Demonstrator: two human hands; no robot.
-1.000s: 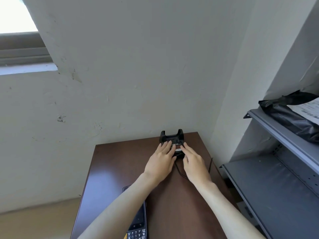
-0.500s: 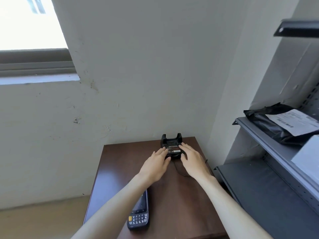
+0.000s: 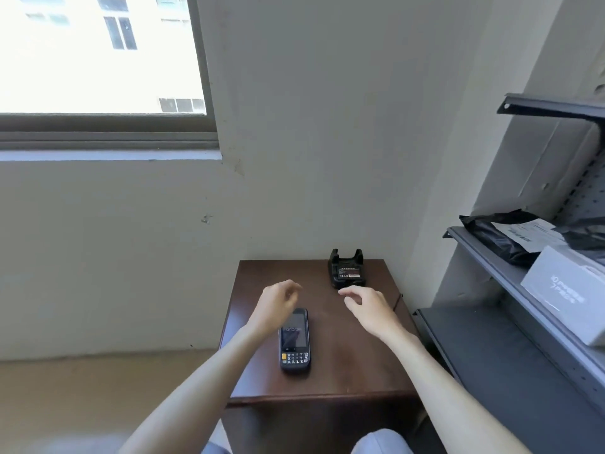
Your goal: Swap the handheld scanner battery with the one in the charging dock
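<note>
Your 2 hands are off the black plastic charging dock (image 3: 347, 268) now: a second ago both sets of fingers were pressed on it, and now they float above the dark brown wooden table (image 3: 360, 355). Your left hand (image 3: 276, 306) hangs loosely curled, holding nothing, over the top end of the black handheld scanner with the keypad (image 3: 294, 340); your right hand (image 3: 368, 308) hovers relaxed and empty, just in front of the dock. The flat black battery with its white-and-red label (image 3: 349, 272) sits in the dock's slot at the table's back right corner, and the scanner lies face up mid-table, screen lit. That reads like the dock end is finished, and a powered scanner suggests the swap is at or near done. On the screen you can make out "android"; the battery label's print is too small to read. On the grey metal shelving (image 3: 491, 355) to your right, the light grey box (image 3: 569, 293) carries pale lettering you can't resolve.
</note>
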